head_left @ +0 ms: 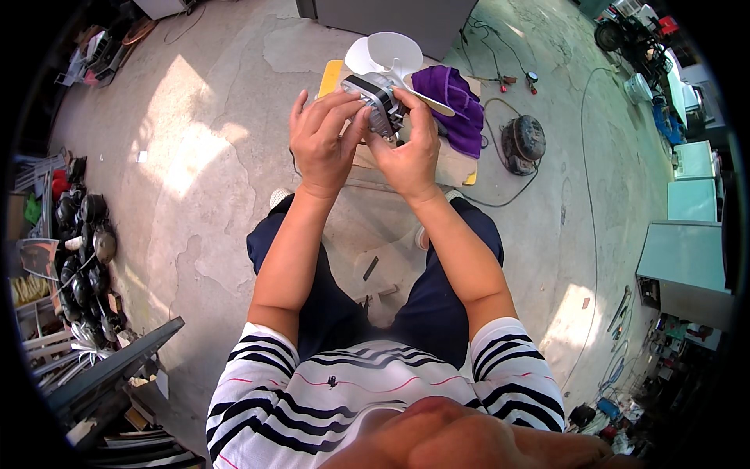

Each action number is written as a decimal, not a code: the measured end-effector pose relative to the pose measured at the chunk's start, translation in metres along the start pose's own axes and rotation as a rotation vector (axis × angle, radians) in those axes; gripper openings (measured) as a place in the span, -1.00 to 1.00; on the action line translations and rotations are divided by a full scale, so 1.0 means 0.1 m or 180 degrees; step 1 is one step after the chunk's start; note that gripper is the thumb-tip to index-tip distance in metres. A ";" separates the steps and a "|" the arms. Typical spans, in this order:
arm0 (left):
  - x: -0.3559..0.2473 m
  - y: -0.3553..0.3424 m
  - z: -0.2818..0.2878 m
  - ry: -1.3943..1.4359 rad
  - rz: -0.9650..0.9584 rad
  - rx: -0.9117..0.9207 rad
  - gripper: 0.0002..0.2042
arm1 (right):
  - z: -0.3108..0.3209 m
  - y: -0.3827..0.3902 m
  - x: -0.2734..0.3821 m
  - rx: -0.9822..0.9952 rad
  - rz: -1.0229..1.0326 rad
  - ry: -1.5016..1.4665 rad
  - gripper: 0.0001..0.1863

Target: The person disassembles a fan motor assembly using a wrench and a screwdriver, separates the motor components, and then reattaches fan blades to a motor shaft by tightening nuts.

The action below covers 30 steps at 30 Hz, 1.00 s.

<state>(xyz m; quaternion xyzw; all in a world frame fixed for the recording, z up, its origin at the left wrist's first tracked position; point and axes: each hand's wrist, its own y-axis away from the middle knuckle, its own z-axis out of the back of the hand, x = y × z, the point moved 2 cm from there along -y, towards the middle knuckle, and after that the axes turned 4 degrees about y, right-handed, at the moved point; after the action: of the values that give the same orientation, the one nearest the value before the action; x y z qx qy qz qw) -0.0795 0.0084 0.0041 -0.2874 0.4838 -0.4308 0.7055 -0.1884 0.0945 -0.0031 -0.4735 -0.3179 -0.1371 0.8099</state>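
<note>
head view looks down on a seated person who holds a small fan motor point(380, 102) up in front of the chest, above the knees. left hand point(319, 141) wraps the motor body from its own side, fingers curled on the dark housing; right hand point(410, 148) closes on the opposite side, thumb and fingertips pinching near the metal frame. both hands make a closed grip clamped on the motor. white fan blades point(387, 56) stick out just beyond the grip, on the far side. the motor looks compact, stiff and fairly heavy for its bulk, so the housing seems the sound place to hold; the thin plastic blades would likely flex or crack if squeezed. beyond the grip lies a purple cloth point(451, 105) on a wooden board point(461, 168), and farther right a round black part point(523, 141) on the concrete floor point(203, 156).
</note>
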 end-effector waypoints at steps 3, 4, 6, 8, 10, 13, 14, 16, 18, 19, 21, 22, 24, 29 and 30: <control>0.00 0.00 -0.03 0.0290 0.0222 -0.0331 -0.83 | 0.01 0.00 0.00 0.0016 -0.0003 0.0016 -0.36; 0.02 0.00 -0.03 0.0304 0.0136 -0.0226 -0.82 | 0.01 0.00 0.00 0.0021 -0.0005 0.0023 -0.36; 0.03 -0.03 -0.02 0.0330 -0.0038 -0.0010 -0.80 | 0.03 -0.01 0.00 -0.0003 -0.0071 -0.0078 -0.36; -0.03 -0.09 -0.01 0.0314 -0.0056 0.0154 -0.78 | 0.06 -0.02 0.00 -0.0029 -0.0160 -0.0163 -0.36; -0.02 -0.08 0.04 0.0381 0.0044 0.0234 -0.78 | 0.02 -0.01 0.00 0.0004 -0.0240 -0.0203 -0.36; -0.01 -0.07 0.04 0.0514 0.0216 0.0269 -0.79 | 0.01 -0.01 0.01 0.0006 -0.0059 -0.0090 -0.36; 0.01 -0.06 0.02 0.0518 0.0241 0.0243 -0.79 | 0.01 -0.01 0.01 0.0004 -0.0044 -0.0074 -0.36; 0.01 -0.05 0.01 0.0556 0.0317 0.0180 -0.80 | 0.00 -0.01 -0.01 0.0000 -0.0008 -0.0037 -0.36; -0.01 -0.06 0.00 0.0617 0.0425 0.0108 -0.80 | 0.00 -0.01 -0.01 -0.0004 -0.0046 -0.0050 -0.36; 0.00 -0.06 0.00 0.0557 0.0331 0.0114 -0.79 | 0.00 0.00 -0.01 -0.0006 -0.0064 -0.0057 -0.36; 0.02 -0.04 -0.01 0.0438 0.0143 0.0127 -0.79 | 0.00 -0.01 0.00 -0.0005 -0.0077 -0.0077 -0.36; 0.03 -0.04 0.00 0.0418 0.0131 0.0135 -0.79 | 0.00 -0.01 0.01 -0.0005 -0.0085 -0.0088 -0.36; 0.04 -0.04 0.01 0.0380 0.0106 0.0151 -0.79 | 0.01 -0.01 0.01 0.0067 -0.0133 -0.0045 -0.38; 0.03 -0.05 0.00 0.0518 0.0276 0.0233 -0.81 | 0.00 -0.01 -0.02 -0.0027 -0.0047 -0.0046 -0.35; 0.04 -0.04 -0.01 0.0568 0.0331 0.0239 -0.81 | 0.00 -0.01 -0.01 -0.0024 -0.0042 -0.0040 -0.35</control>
<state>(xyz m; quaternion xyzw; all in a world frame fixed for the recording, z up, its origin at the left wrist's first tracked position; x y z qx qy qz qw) -0.0811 0.0032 0.0056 -0.1958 0.5425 -0.4353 0.6913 -0.1901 0.0941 -0.0033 -0.4753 -0.3256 -0.1407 0.8052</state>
